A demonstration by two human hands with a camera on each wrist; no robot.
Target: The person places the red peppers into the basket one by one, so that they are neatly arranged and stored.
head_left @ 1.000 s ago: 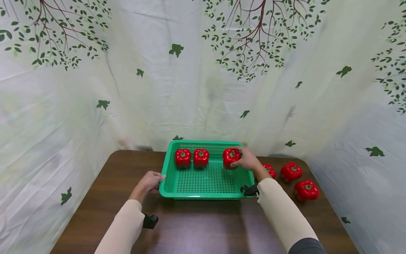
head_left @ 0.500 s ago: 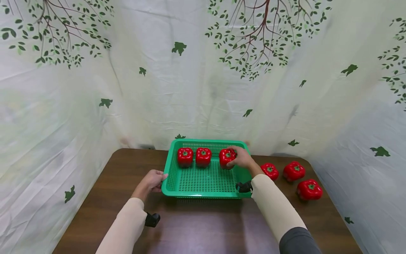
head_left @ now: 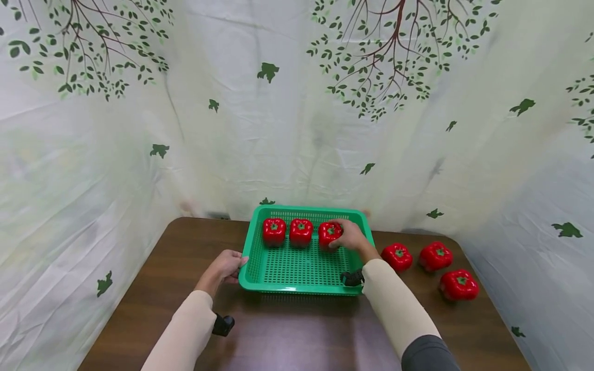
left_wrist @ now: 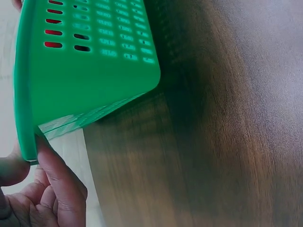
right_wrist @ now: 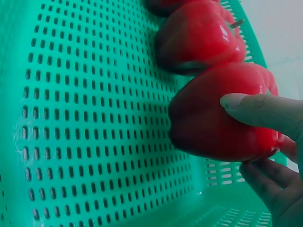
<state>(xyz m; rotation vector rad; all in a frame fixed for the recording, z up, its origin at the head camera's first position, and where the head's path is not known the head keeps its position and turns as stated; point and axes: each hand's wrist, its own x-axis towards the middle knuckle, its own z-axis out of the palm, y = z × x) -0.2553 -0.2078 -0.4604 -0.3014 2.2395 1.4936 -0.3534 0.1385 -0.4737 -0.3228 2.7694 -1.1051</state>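
Observation:
A green plastic basket (head_left: 297, 289) with slotted walls stands on the table. My left hand (head_left: 228, 265) pinches its left rim between thumb and fingers; the left wrist view shows the rim (left_wrist: 24, 94) caught there. Inside the basket, my right hand (head_left: 350, 235) grips a red bell pepper (head_left: 327, 235), thumb on its near side and fingers round the far side. In the right wrist view this held pepper (right_wrist: 213, 113) sits beside another bell pepper (right_wrist: 199, 38). Two more peppers, a middle one (head_left: 301, 232) and a left one (head_left: 274, 232), stand upright along the basket's back.
Three loose red peppers lie right of the basket: a near-basket one (head_left: 397, 256), a back one (head_left: 436, 256) and a front one (head_left: 459, 285). The brown wooden table (head_left: 287, 335) meets a leaf-printed cloth (head_left: 306, 134) behind and at both sides.
My right hand has moved left within the basket with the pepper, bringing it nearer the middle pepper. My left hand keeps its hold on the rim. The head view has shifted slightly.

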